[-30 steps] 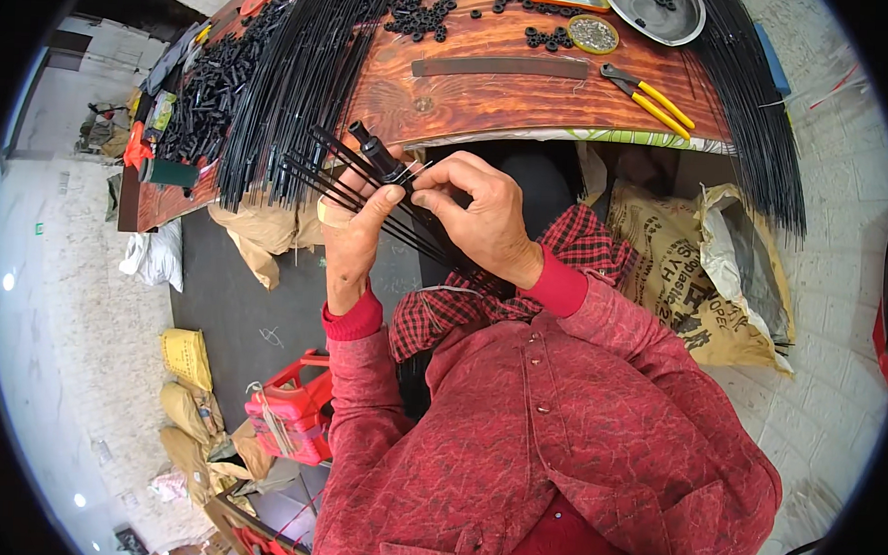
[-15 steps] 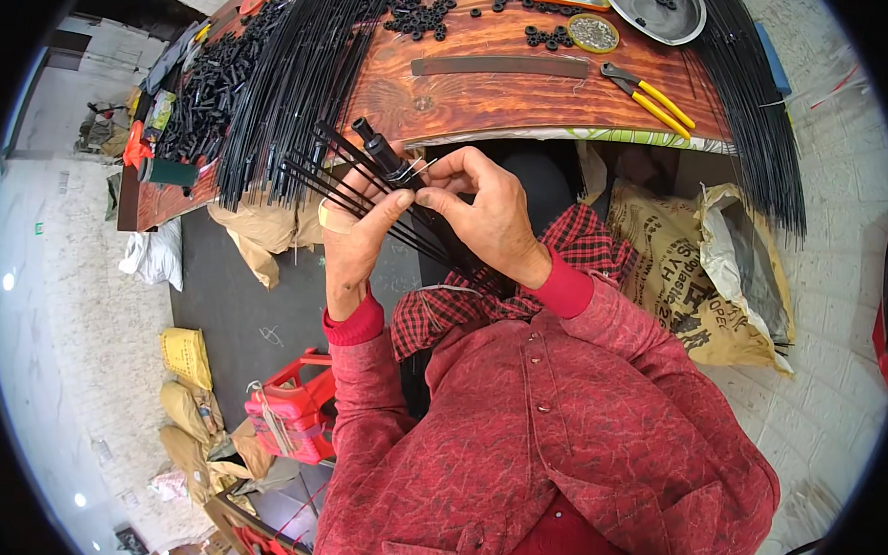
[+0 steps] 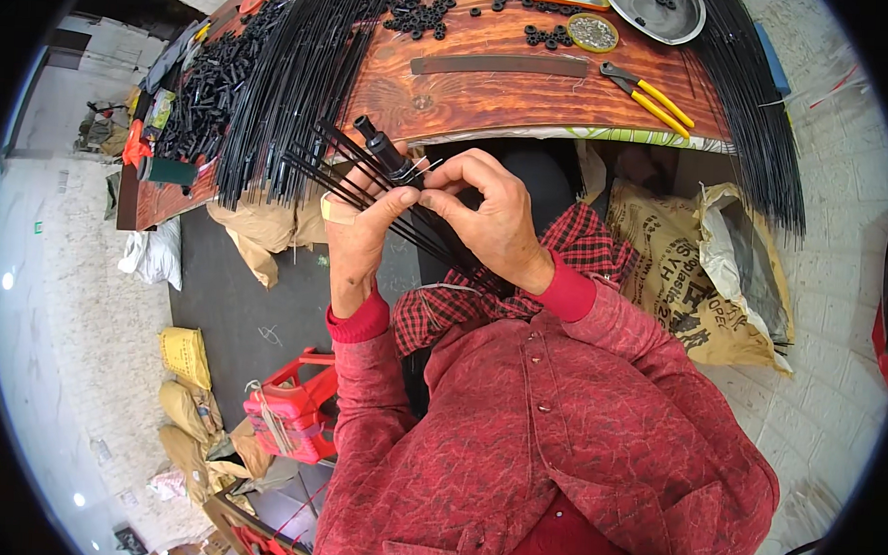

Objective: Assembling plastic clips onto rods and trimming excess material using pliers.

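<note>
My left hand (image 3: pixel 359 240) is closed around a black plastic hub (image 3: pixel 378 144) with a hollow round top, tilted up and to the left. Thin black rods (image 3: pixel 315 176) fan out from the hub, and more run down towards my lap. Against the hub's other side, my right hand (image 3: pixel 495 219) pinches at a fine light-coloured wire (image 3: pixel 427 166) with thumb and forefinger. Loose wire ends stick out above the fingertips. Both thumbs nearly meet at the hub's lower part, and the exact grip on the wire is partly hidden.
Ahead stands a wooden table (image 3: pixel 489 101) with yellow-handled pliers (image 3: pixel 656 99), a flat brown strip (image 3: pixel 500 66), a dish of small metal pieces (image 3: pixel 592 32), black rings and a metal bowl (image 3: pixel 659 13). Bundles of black rods (image 3: pixel 289 96) hang over its edge. A sack (image 3: pixel 679 271) is at right.
Both hands and the hub have shifted very slightly to the right. The right fingers have moved a little along the wire; the hold stays the same.
</note>
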